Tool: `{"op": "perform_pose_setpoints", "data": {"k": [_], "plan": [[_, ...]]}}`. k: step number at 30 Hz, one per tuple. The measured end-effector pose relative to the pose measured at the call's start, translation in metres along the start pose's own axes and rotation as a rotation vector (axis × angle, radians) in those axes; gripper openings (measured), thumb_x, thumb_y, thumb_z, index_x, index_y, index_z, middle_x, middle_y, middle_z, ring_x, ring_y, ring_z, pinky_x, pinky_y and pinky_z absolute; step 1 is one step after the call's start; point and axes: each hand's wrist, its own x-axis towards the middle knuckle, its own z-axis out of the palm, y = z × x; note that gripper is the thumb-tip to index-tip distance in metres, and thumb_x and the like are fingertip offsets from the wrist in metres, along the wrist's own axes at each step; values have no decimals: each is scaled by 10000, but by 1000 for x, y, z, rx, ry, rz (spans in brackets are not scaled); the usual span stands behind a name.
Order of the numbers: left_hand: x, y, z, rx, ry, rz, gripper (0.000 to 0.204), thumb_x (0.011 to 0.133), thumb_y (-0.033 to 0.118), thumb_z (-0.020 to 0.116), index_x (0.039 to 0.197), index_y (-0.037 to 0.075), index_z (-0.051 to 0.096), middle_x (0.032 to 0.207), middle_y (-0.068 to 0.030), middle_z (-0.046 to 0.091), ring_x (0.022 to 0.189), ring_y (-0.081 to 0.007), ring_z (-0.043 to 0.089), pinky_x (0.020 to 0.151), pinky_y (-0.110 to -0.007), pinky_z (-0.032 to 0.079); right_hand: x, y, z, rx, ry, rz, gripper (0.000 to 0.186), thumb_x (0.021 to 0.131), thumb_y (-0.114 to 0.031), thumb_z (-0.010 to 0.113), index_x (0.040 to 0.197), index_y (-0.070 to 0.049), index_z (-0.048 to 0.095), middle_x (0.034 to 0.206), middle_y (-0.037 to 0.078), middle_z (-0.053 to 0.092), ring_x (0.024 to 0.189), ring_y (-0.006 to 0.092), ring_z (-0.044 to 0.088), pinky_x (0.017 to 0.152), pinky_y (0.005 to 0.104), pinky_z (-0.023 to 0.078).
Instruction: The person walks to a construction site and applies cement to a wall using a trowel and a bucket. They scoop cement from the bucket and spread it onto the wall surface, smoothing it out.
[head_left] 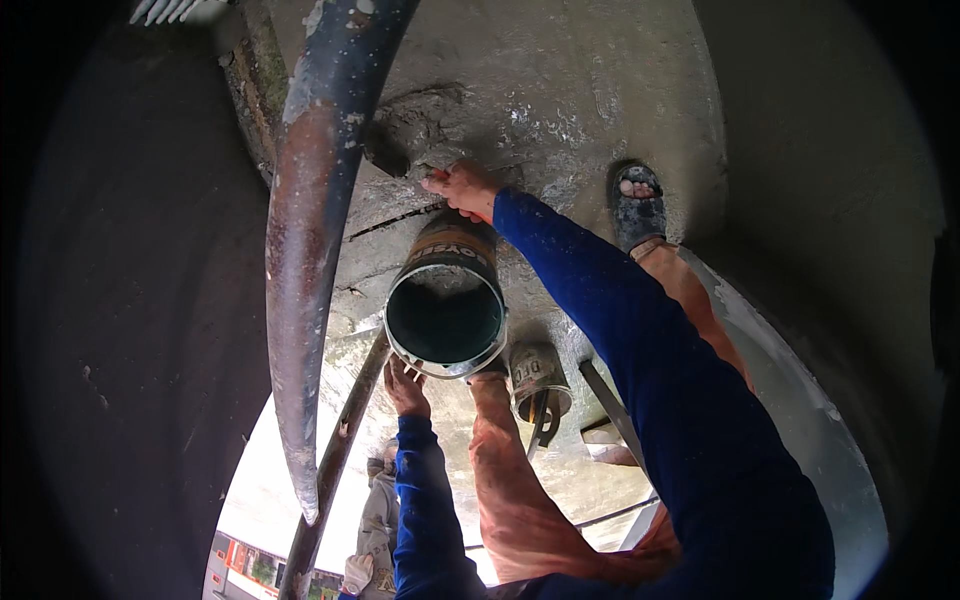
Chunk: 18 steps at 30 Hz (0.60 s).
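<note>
Left hand (408,390) grasps the bucket's (447,256) rim; right hand's (466,190) grip near its base is unclear; grey residue (452,284) apparently remains inside.

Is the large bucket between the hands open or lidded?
Open: the large bucket shows its dark inside through a round, uncovered mouth. How much it holds, I cannot tell.

Building site, rough cement-smeared floor (560,80), spattered pole (310,190), grimy bucket (445,290)
</note>
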Motion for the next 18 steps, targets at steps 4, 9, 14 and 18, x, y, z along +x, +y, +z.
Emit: {"op": "perform_pose_setpoints", "data": {"k": [4,9,14,18], "plan": [[3,18,-7,36,-28,48,484,870,422,426,1209,77,431,1152,-117,504,926,-244,552,745,-365,422,-33,22,-43,50,53,-11,390,799,-436,574,718,-57,527,481,9,460,348,109,407,308,266,328],[7,26,-16,67,-19,74,505,865,433,433,1229,83,415,1173,-119,478,914,-246,554,754,-373,415,-66,35,-86,149,116,20,343,825,-386,555,766,-50,516,505,15,469,365,103,424,316,257,335],[3,10,-12,84,-33,21,520,855,446,452,1227,84,422,1167,-120,483,892,-219,563,703,-337,417,-101,70,-113,-538,509,-691,245,837,-257,552,874,-23,490,586,38,497,393,85,450,320,245,334],[-12,-19,-25,102,-19,-31,518,851,443,454,1220,81,419,1147,-118,488,863,-207,563,683,-324,409,-175,41,-115,43,121,-18,290,808,-181,554,998,11,449,681,139,549,554,231,568,447,337,428]]}}
